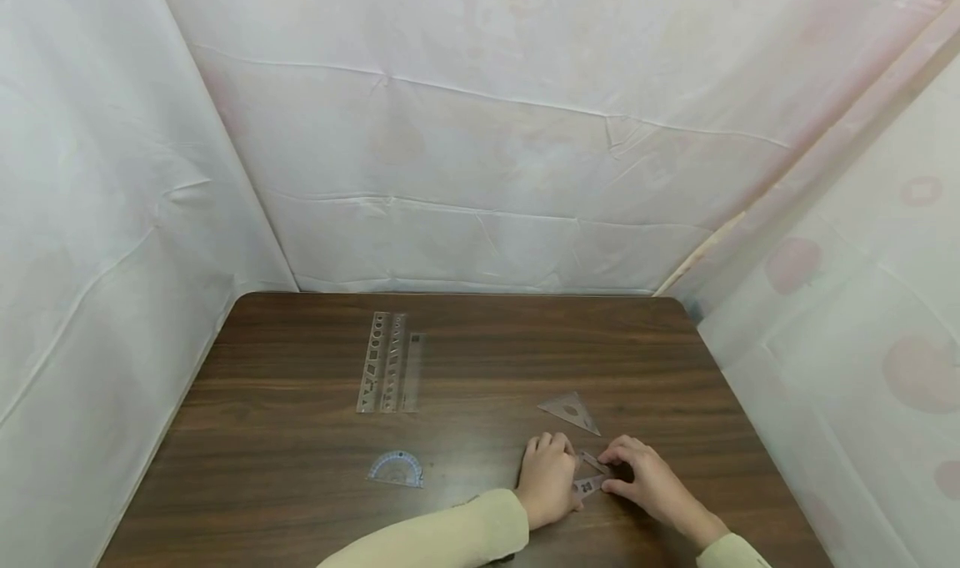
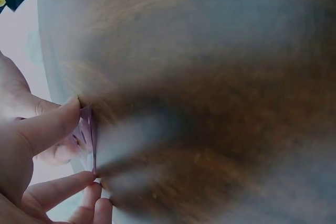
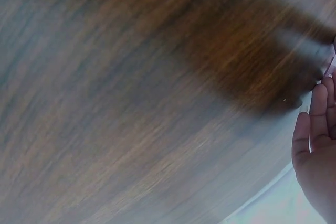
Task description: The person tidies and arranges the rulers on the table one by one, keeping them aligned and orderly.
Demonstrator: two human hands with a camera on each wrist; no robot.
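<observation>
Dark walnut-grained wood makes up the table (image 1: 300,384), walled on three sides by pale creased sheeting (image 1: 480,159) with faint pink round prints. Taking the protractor (image 1: 395,469) as the landmark: this small clear half-circle lies near the table's front left part; straight beyond it, toward the back edge, lies a clear stencil ruler (image 1: 382,361) with rows of cut-out shapes, and a plain clear ruler (image 1: 411,372) lies tight against its right side. Well to the right of the protractor and slightly farther back, a clear set square (image 1: 572,410) lies flat by itself. Nothing lies between these pieces and the hands. Farther right than the protractor and a little nearer the front edge, a second, smaller clear triangle (image 1: 590,475) sits between the two hands, partly covered by them; it carries a small dark printed mark, too small to read. The left hand (image 1: 548,476), in a cream sleeve (image 1: 442,539), has its fingers curled at the triangle's left edge, and in the left wrist view thumb and fingertips (image 2: 68,114) pinch the thin plastic triangle (image 2: 90,140), lifted on edge off the wood. The right hand (image 1: 647,478) curls round the triangle's right side with fingertips on it; the right wrist view is blurred and shows only fingers (image 3: 315,135) against the table.
</observation>
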